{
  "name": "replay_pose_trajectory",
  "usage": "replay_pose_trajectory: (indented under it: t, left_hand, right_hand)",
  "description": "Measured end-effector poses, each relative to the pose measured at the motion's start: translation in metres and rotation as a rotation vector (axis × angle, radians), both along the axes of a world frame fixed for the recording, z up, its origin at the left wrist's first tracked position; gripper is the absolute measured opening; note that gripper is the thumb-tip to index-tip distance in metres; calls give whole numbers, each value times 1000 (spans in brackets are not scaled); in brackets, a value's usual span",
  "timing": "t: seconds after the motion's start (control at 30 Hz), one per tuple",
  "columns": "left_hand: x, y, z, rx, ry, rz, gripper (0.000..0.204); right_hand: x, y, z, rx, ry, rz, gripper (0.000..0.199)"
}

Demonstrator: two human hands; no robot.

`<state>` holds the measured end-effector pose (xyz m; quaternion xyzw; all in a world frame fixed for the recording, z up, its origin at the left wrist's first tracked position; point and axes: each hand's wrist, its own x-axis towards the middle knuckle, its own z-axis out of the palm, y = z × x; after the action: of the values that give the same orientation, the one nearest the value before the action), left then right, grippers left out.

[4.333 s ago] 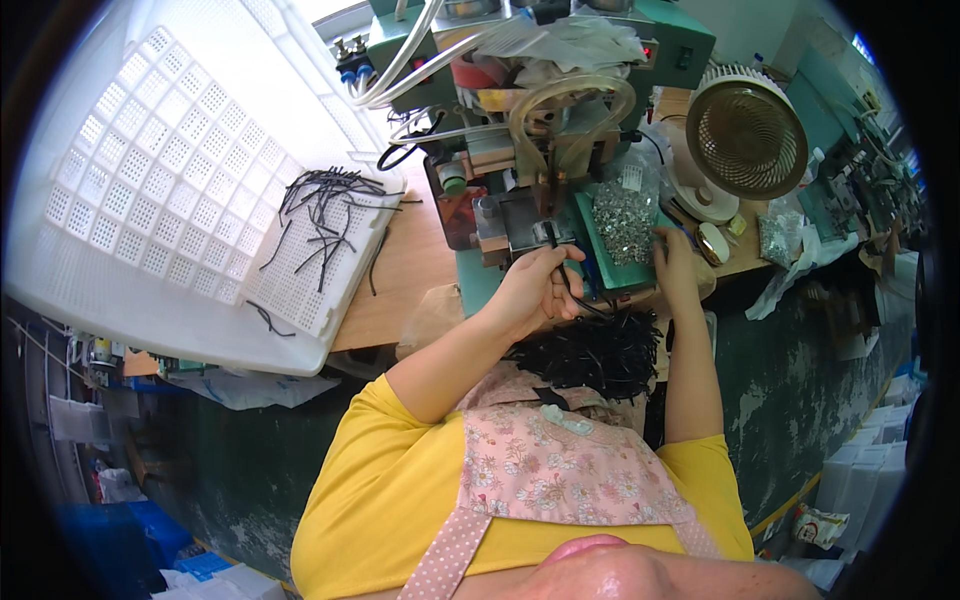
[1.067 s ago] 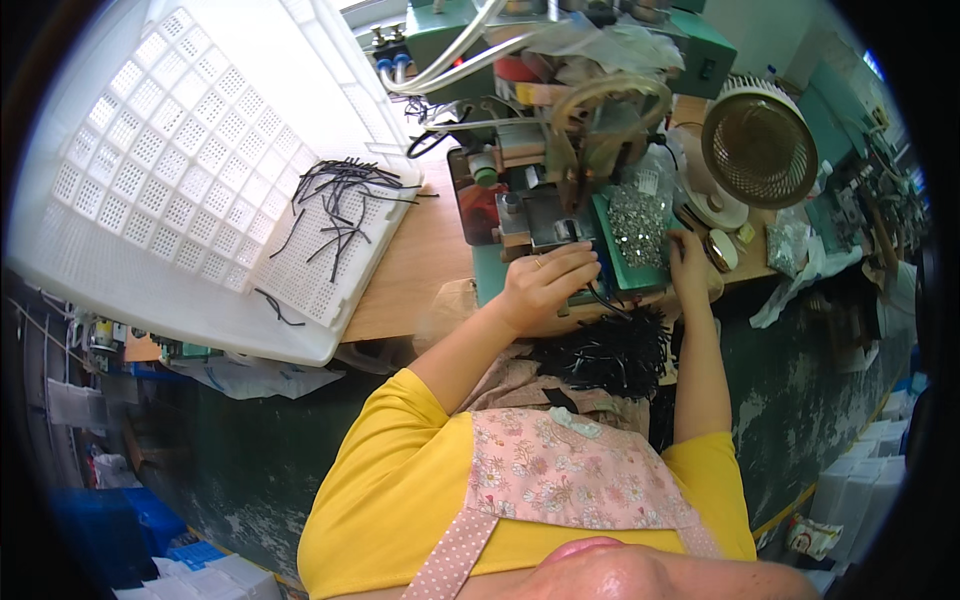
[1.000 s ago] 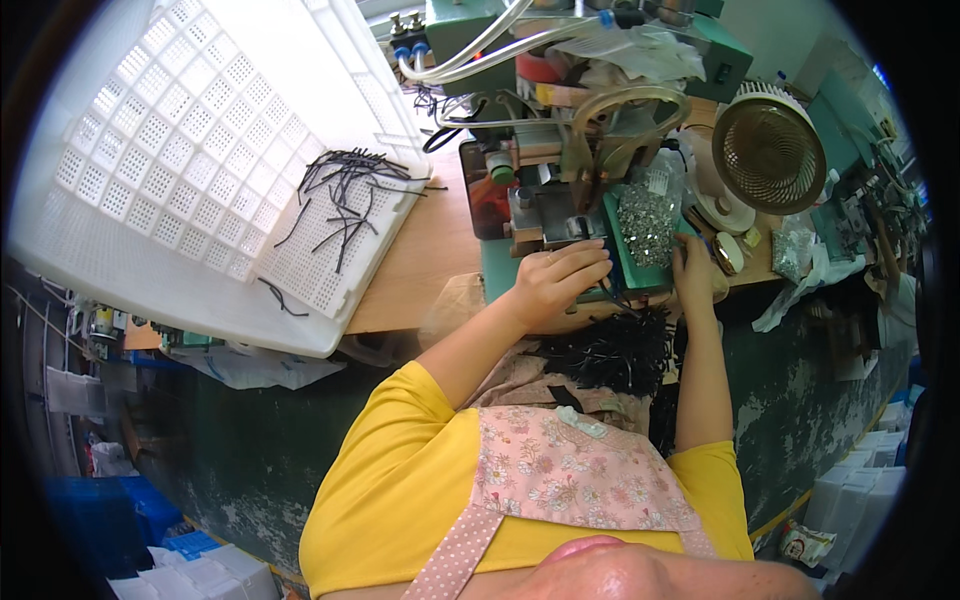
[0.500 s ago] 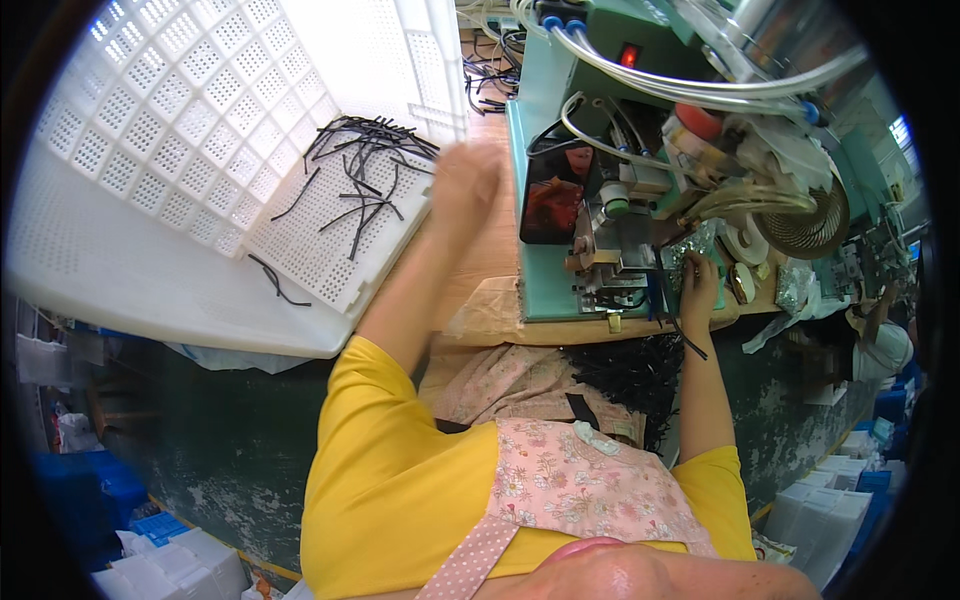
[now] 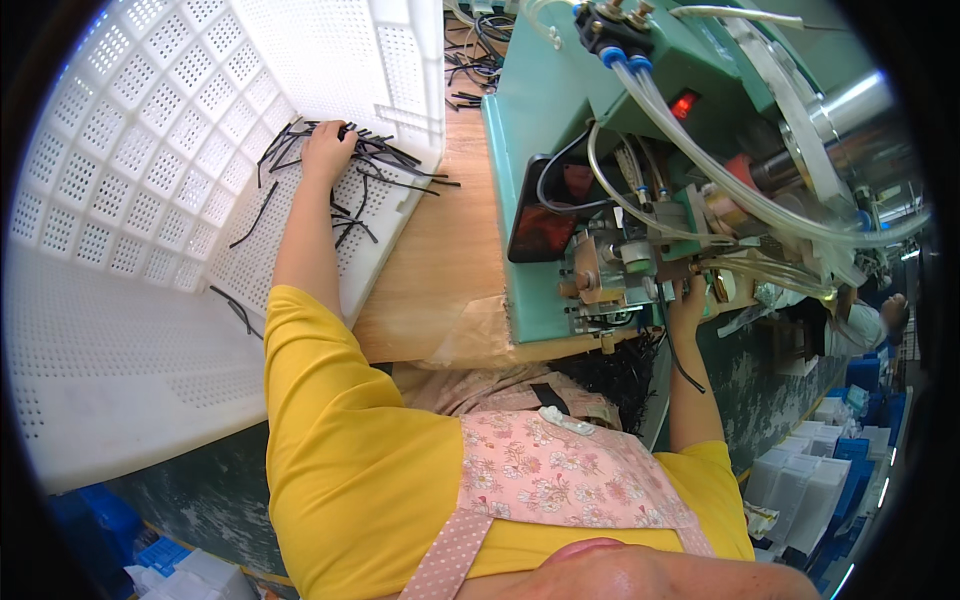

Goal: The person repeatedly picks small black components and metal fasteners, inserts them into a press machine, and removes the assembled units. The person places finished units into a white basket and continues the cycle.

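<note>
My left hand [image 5: 327, 155] is inside the white basket, fingers curled into a pile of thin black strips [image 5: 385, 152]. A dark strip end shows between its thumb and fingers. Under my arm, more loose strips lie on the perforated wall of the white basket [image 5: 235, 90]. My right hand [image 5: 688, 300] is at the right side of the green machine [image 5: 530, 310], close to its metal fixture [image 5: 600, 280]. Its fingers look bent, their tips partly hidden by the machine. One long black strip [image 5: 680, 360] hangs from the fixture area beside this hand, crossing in front of my forearm.
A phone-like dark screen [image 5: 545, 215] leans against the machine. Clear air hoses [image 5: 690, 150] loop over it. Wooden tabletop [image 5: 430, 290] lies between basket and machine. A dark bundle of strips [image 5: 630, 375] hangs below the table edge. Another person [image 5: 855, 325] sits far right.
My left hand has moved left from beside the machine into the basket, onto the pile of strips. My right hand stays by the machine. The whole view has shifted.
</note>
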<state>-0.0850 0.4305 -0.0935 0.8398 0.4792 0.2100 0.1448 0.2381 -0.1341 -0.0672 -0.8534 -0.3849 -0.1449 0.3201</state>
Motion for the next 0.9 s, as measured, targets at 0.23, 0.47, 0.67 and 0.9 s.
replay_pose_trajectory:
  t: [0.23, 0.47, 0.67, 0.9]
  left_hand:
    - [30, -116, 4, 96, -106, -175, 38]
    - [53, -204, 9, 135, 218, -264, 17]
    - [53, -222, 17, 302, 497, -447, 14]
    - [28, -240, 62, 487, 5, -334, 14]
  right_hand:
    - [-4, 7, 3, 138, -60, 11, 13]
    - [-46, 15, 64, 440, 395, 129, 15]
    - [-83, 29, 108, 448, 388, 518, 14]
    - [-87, 34, 114, 590, 683, 517, 15]
